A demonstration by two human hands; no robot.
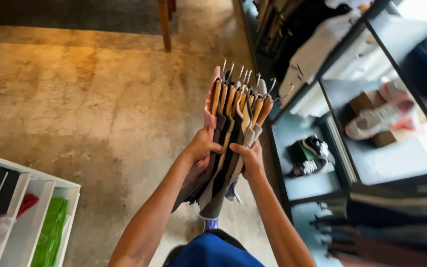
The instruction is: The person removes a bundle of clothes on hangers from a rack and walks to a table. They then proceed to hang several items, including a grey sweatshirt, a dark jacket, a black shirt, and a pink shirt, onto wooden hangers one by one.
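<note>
Hangered garments (233, 123), a stacked bundle on wooden hangers (metal hooks pointing away), held over concrete floor (75, 89). Left hand (202, 147) and right hand (251, 159) clamp bundle's sides. White cubby shelf (40, 190) lower left; sneaker display (381, 116) right.

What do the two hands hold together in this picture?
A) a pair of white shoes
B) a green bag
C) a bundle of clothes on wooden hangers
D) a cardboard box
C: the left hand and the right hand press from both sides on a bundle of clothes hung on wooden hangers, whose metal hooks stick out at the far end.
</note>
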